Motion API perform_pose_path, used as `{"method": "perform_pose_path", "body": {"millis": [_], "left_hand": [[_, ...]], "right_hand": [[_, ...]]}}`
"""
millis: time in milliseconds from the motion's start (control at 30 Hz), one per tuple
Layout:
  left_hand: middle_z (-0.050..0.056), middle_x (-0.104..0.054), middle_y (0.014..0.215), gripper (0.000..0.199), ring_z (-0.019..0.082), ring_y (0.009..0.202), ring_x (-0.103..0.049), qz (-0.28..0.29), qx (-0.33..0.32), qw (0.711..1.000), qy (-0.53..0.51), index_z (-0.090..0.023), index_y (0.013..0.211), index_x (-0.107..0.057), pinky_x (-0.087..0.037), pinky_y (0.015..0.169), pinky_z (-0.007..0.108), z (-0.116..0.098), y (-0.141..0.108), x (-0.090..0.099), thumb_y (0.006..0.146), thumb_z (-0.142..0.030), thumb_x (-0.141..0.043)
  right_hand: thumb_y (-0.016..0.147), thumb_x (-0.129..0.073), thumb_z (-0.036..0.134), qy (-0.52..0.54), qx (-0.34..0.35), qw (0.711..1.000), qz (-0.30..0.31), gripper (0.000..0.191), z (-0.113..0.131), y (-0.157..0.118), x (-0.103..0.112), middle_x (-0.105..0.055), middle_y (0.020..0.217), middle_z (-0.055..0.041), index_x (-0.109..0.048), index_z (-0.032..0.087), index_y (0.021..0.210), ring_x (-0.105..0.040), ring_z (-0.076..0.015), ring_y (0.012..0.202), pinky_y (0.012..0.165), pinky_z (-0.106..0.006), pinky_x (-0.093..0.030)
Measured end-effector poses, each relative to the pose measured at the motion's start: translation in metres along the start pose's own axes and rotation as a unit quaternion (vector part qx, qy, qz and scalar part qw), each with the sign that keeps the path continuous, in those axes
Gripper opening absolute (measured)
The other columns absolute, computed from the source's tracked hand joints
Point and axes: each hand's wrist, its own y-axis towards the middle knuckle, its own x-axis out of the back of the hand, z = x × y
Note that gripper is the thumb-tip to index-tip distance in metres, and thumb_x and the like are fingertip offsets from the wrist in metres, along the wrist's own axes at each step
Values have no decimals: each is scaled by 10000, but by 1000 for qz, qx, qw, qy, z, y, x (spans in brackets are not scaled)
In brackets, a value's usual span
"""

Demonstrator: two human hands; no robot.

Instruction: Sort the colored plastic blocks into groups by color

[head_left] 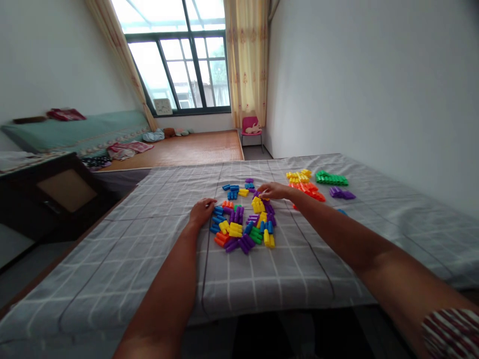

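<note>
Head camera view: a mixed pile of plastic pieces [235, 229] lies near the middle of the table [149, 269], on a grey cloth with white and dark check lines. Condition of the pieces: glossy, solid-coloured, shaped as short rounded tubes joined side by side, several visibly in twos and threes. Colours noted are blue, purple, yellow, green and orange-red. The pieces lie at varied angles, many touching; a few blue, yellow and purple ones form the looser far side. Purple and yellow predominate along the right side.

Left hand [202, 212] is at the left edge of the pile, fingers beside the blue pieces; whether they grasp one cannot be told. Right hand [275, 191] reaches to the far right part, fingers bent down at purple and yellow pieces; their grip cannot be confirmed.

Right of the pile, separate single-colour groups are recorded: a yellow group [298, 176], an orange-red group [309, 191] just nearer and touching it, a green group [331, 178] in a compact row, and a purple group [342, 193] nearer than the green. A blue item [342, 212] is partly hidden by the right forearm.
</note>
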Motion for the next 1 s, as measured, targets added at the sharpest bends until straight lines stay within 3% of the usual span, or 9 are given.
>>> {"method": "perform_pose_path", "body": {"millis": [133,267,433,600,700,800,900,1000], "left_hand": [[64,-719,1102,322,202,1029,-655,-1,-8,1000,-1,-205,1032,-728,-494,916,297,3,0,-1,874,-302,-465],[67,-718,1115,333,203,1010,-665,1,0,1000,-24,-200,1031,-726,-505,899,301,6,1,0,861,-314,-463],[50,-732,1090,339,206,1009,-667,9,19,999,-30,-213,1031,-725,-502,919,318,3,1,5,850,-332,-464],[51,-738,1074,337,213,1005,-668,11,25,999,-35,-218,1019,-728,-506,911,329,0,0,9,840,-354,-476],[46,-741,1063,333,214,1005,-669,5,26,999,-38,-223,1004,-731,-505,916,330,1,0,9,838,-363,-479],[37,-746,1039,330,211,978,-676,7,32,999,-43,-228,1006,-732,-514,896,323,2,0,9,833,-371,-490],[37,-746,1033,327,208,965,-679,7,35,998,-47,-225,1002,-733,-520,881,316,3,0,9,829,-372,-499],[30,-743,1037,321,200,969,-676,3,31,998,-49,-231,994,-735,-514,892,304,3,-1,8,834,-375,-495]], "right_hand": [[694,-776,190,-5,-9,1000,17,456,-1,-4,-1,-738,1037,-55,-703,188,1144,-681,-211,910,759,-242,-521],[694,-790,234,55,-6,998,35,487,-6,-8,5,-730,1073,-70,-687,194,1168,-675,-203,916,748,-244,-526],[711,-778,380,78,81,989,99,465,-12,-14,14,-733,1010,-65,-709,161,1115,-666,-176,887,798,-254,-514],[722,-760,351,62,102,991,66,447,-27,-12,47,-723,1033,-51,-695,181,1130,-649,-179,939,869,-294,-500],[716,-750,277,13,57,995,-77,448,-52,-5,87,-706,1090,-91,-678,162,1143,-642,-200,974,875,-314,-503],[689,-736,179,-74,-54,976,-196,463,-86,3,122,-700,1102,-114,-664,137,1144,-647,-211,971,855,-312,-511],[661,-720,101,-140,-138,964,-181,498,-115,9,132,-702,1114,-100,-664,150,1154,-650,-209,972,854,-290,-506],[645,-736,93,-174,-170,958,-152,504,-131,14,125,-701,1130,-76,-686,186,1138,-649,-216,966,833,-270,-506]]}}
